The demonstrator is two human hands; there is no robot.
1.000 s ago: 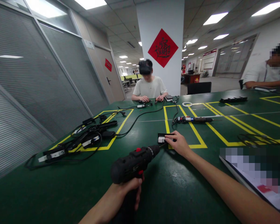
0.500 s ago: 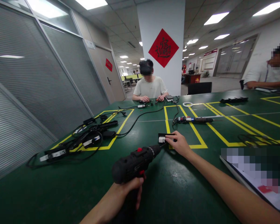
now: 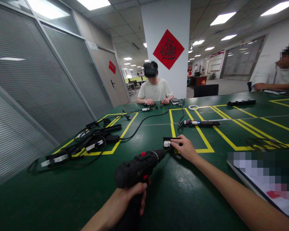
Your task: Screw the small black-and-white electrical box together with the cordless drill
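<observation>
My left hand (image 3: 132, 195) is wrapped round the handle of a black cordless drill (image 3: 137, 170) with red buttons. Its bit points away and to the right, and the tip meets or nearly meets a small white block (image 3: 167, 143); actual contact I cannot make out. That block sits against a flat black piece (image 3: 165, 139) on the table. With thumb and fingers, my right hand (image 3: 184, 148) pinches the white block from the right side. My fingers hide part of the block and of the black piece.
The green table (image 3: 91, 192) carries yellow tape outlines. Black cabled devices (image 3: 96, 138) lie left, a pen-like electric screwdriver (image 3: 199, 123) ahead, a tape roll (image 3: 194, 107) beyond. A blurred-out tablet or folder (image 3: 262, 179) lies right. A person (image 3: 155, 89) sits opposite, another (image 3: 274, 73) far right.
The drill and my left hand have shifted very slightly to the left. My right hand and the white block stay in place.
</observation>
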